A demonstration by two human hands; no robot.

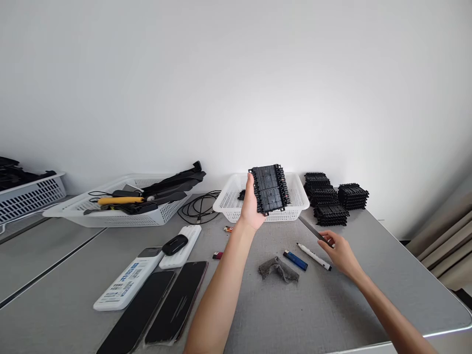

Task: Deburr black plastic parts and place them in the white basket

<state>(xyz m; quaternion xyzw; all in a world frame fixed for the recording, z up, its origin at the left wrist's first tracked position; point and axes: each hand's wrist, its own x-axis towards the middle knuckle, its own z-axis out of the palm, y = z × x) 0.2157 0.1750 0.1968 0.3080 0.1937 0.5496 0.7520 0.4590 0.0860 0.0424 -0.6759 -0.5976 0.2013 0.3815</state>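
The left hand (251, 209) is lifted off the grey table (368, 305), forearm stretched forward and angled up from the near edge, fingers and thumb clamped around the left side of a black ribbed plastic panel (270, 189) that it holds upright, flat face toward the person. The panel hangs in the air just in front of the white mesh basket (295, 202) that sits toward the table's far edge. The right hand (339, 251) lies low over the table toward its right side, arm reaching in from the near right corner, palm down and fingers loosely curled; its fingertips touch the near end of a thin dark flat strip (309, 228) lying on the surface, though I cannot tell whether they grip it. Just left of that hand lie a white marker pen (313, 256), a blue lighter (295, 260) and a crumpled grey cloth (278, 269). Stacks of the same black panels (334, 197) stand beside the basket at the far right.
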